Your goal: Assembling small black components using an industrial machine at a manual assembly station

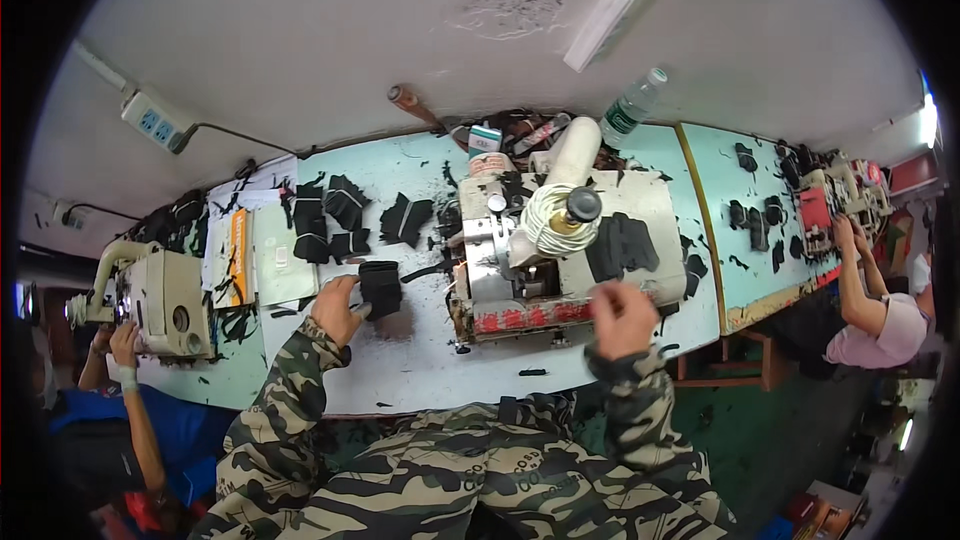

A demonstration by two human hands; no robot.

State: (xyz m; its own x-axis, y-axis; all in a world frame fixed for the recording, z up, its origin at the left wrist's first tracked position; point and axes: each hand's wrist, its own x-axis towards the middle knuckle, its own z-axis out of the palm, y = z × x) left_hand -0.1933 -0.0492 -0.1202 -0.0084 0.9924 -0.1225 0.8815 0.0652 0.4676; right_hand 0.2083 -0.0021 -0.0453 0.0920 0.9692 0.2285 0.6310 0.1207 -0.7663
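Person in camouflage sleeves seated at a pale blue-green worktable (420, 360). Left hand (338, 308) rests on the tabletop with fingers curled onto the near edge of a black fabric piece (381, 286); thumb and fingers look closed on it, the piece lying flat on the table just left of the sewing machine (560, 250). Right hand (622, 318) is held in a loose fist at the front right corner of the machine, touching or just above its base; cannot tell whether anything is pinched inside it. The hands are well apart, one on each side of the machine. On top of the machine: a cone of white thread (556, 212) and a flat black fabric cut-out (621, 246) lying on the right of the cover. Further black cut pieces (345, 212) are scattered on the table behind the left hand, beside a grey-white board and an orange packet (240, 252). A clear plastic bottle (632, 106) lies tilted at the back edge of the table near the wall. A second sewing machine (150, 295) stands at far left, another person's hand (124, 342) on it. At far right another person in a pink top (885, 330) reaches both arms onto an adjoining table.
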